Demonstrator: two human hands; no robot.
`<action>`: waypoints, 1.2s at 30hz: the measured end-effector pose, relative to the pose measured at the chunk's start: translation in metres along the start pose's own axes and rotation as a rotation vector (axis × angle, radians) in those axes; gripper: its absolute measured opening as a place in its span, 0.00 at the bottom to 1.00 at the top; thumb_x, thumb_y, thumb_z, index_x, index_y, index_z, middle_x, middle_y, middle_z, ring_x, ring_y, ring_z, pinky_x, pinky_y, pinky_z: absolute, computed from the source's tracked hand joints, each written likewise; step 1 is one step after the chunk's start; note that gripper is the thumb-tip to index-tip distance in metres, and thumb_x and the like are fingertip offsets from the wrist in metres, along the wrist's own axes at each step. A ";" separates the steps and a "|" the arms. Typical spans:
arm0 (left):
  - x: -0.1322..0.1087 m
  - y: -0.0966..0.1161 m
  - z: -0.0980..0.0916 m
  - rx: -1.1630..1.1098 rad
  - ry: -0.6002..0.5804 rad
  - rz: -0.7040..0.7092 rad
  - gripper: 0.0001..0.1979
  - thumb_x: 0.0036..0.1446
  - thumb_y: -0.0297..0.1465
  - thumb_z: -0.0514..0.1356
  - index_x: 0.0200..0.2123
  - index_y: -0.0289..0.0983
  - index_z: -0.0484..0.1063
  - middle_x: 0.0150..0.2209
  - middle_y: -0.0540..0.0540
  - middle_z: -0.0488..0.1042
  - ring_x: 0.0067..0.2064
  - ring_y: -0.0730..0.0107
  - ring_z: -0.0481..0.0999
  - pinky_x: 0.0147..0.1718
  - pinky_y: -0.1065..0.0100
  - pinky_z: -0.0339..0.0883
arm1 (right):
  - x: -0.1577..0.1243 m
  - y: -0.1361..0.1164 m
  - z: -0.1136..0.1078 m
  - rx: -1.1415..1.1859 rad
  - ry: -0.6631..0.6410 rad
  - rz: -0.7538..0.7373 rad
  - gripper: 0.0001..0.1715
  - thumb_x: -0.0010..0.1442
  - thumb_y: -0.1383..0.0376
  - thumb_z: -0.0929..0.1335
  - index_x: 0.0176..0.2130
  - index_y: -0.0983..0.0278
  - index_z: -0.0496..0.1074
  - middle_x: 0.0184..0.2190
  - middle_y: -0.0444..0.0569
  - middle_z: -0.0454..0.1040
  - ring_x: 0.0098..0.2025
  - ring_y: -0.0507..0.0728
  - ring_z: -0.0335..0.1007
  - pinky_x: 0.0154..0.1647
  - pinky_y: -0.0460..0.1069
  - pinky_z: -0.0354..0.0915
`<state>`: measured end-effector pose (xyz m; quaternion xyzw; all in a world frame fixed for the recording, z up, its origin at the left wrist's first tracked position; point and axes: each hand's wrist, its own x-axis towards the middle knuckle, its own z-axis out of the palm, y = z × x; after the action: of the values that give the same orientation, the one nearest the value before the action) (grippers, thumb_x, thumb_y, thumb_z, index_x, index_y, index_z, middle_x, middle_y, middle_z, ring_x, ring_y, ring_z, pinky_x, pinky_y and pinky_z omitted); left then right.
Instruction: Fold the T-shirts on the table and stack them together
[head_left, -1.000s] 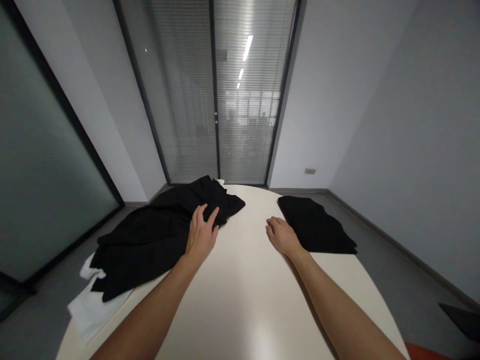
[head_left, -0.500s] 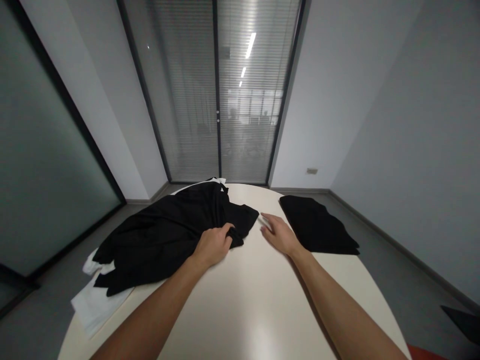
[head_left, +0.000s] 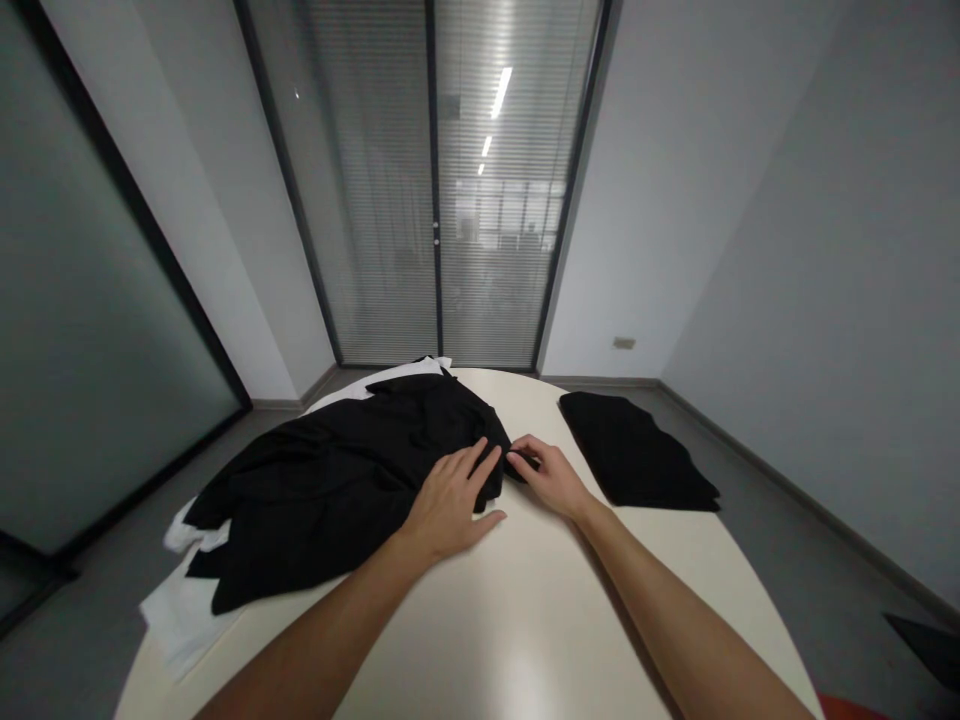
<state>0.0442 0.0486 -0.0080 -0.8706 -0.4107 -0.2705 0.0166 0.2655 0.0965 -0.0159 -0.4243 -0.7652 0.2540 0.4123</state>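
Observation:
A black garment (head_left: 330, 470), rumpled and probably a shirt, covers the left side of the round table (head_left: 525, 610). My left hand (head_left: 450, 500) rests on its near right part with the fingers spread, open. At the garment's right end, my right hand (head_left: 551, 475) pinches a small black edge between thumb and fingers. Beneath the garment lie white cloths (head_left: 187, 610), showing at the near left and along the far edge. Which part of the garment my right hand holds I cannot tell.
A folded stack of black cloth (head_left: 637, 450) lies on the table's right side. Beyond the table stands a glass partition (head_left: 487, 280) with blinds. Something red (head_left: 844, 708) and a dark object (head_left: 926, 645) show at the lower right.
My left hand has let go of its bunched grip and now lies spread on the garment. My right hand has closed on the garment's right end. The garment's far edge has shifted, uncovering more white cloth.

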 end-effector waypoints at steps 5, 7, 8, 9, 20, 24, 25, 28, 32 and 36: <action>-0.002 -0.012 0.010 -0.063 0.005 -0.220 0.25 0.64 0.34 0.58 0.63 0.39 0.65 0.59 0.40 0.74 0.54 0.54 0.76 0.54 0.56 0.67 | -0.002 -0.008 0.013 0.283 -0.111 0.084 0.15 0.64 0.56 0.66 0.43 0.63 0.74 0.32 0.46 0.77 0.36 0.56 0.73 0.44 0.52 0.68; -0.001 -0.014 0.009 -0.140 0.023 -0.282 0.17 0.64 0.32 0.56 0.55 0.40 0.73 0.51 0.42 0.79 0.50 0.56 0.79 0.51 0.58 0.69 | -0.002 -0.001 0.011 0.314 -0.102 0.076 0.16 0.64 0.61 0.63 0.46 0.62 0.75 0.37 0.48 0.79 0.42 0.57 0.75 0.50 0.54 0.67; -0.001 -0.015 0.007 -0.204 0.031 -0.294 0.15 0.64 0.32 0.56 0.52 0.40 0.75 0.49 0.43 0.81 0.48 0.57 0.80 0.50 0.60 0.70 | -0.002 0.004 0.009 0.307 -0.090 0.068 0.18 0.62 0.64 0.62 0.48 0.62 0.75 0.41 0.50 0.79 0.46 0.58 0.75 0.54 0.56 0.66; 0.001 -0.014 0.005 -0.286 0.041 -0.297 0.14 0.63 0.32 0.57 0.49 0.40 0.76 0.46 0.44 0.82 0.46 0.58 0.81 0.48 0.62 0.70 | -0.001 0.009 0.007 0.289 -0.081 0.060 0.20 0.60 0.66 0.62 0.49 0.61 0.76 0.45 0.51 0.79 0.50 0.59 0.74 0.57 0.57 0.65; 0.018 -0.069 -0.015 -0.575 0.575 -0.610 0.12 0.58 0.34 0.59 0.43 0.35 0.75 0.42 0.42 0.80 0.46 0.60 0.79 0.51 0.60 0.70 | -0.001 0.007 0.004 -0.225 -0.252 -0.221 0.16 0.57 0.67 0.68 0.46 0.59 0.76 0.46 0.51 0.78 0.64 0.65 0.63 0.68 0.63 0.54; 0.014 -0.079 -0.017 -0.371 0.580 -0.604 0.16 0.55 0.25 0.55 0.46 0.36 0.74 0.47 0.41 0.78 0.48 0.60 0.78 0.53 0.58 0.70 | -0.001 0.007 0.006 -0.296 -0.178 -0.161 0.09 0.66 0.63 0.64 0.41 0.61 0.74 0.37 0.50 0.78 0.50 0.62 0.73 0.61 0.60 0.61; 0.013 -0.075 -0.019 -0.293 0.571 -0.572 0.16 0.56 0.25 0.54 0.47 0.37 0.74 0.48 0.41 0.78 0.50 0.59 0.77 0.54 0.57 0.68 | -0.001 0.007 0.006 -0.299 -0.166 -0.135 0.10 0.67 0.62 0.63 0.43 0.61 0.74 0.37 0.50 0.78 0.46 0.61 0.74 0.59 0.59 0.63; 0.012 -0.051 -0.026 -0.124 0.408 -0.435 0.18 0.61 0.33 0.57 0.54 0.39 0.71 0.53 0.42 0.76 0.54 0.57 0.75 0.58 0.55 0.65 | -0.001 0.005 0.004 -0.212 -0.137 -0.085 0.15 0.69 0.60 0.62 0.51 0.59 0.71 0.44 0.50 0.78 0.45 0.59 0.74 0.53 0.55 0.66; 0.008 -0.021 -0.024 -0.028 -0.047 -0.331 0.41 0.54 0.47 0.66 0.67 0.41 0.60 0.64 0.38 0.67 0.59 0.47 0.72 0.56 0.53 0.66 | 0.000 0.001 0.004 -0.021 -0.047 -0.059 0.20 0.69 0.59 0.63 0.58 0.58 0.68 0.52 0.49 0.76 0.52 0.58 0.72 0.55 0.54 0.65; 0.003 -0.023 -0.014 0.011 -0.192 -0.401 0.28 0.58 0.40 0.64 0.61 0.40 0.69 0.56 0.38 0.75 0.55 0.47 0.75 0.53 0.54 0.68 | -0.001 0.003 0.004 0.022 -0.021 0.061 0.23 0.66 0.53 0.65 0.56 0.61 0.71 0.42 0.49 0.79 0.42 0.58 0.75 0.47 0.54 0.69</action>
<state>0.0231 0.0623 0.0013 -0.7932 -0.5766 -0.1822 -0.0719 0.2636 0.0971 -0.0211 -0.4402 -0.7533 0.2793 0.4009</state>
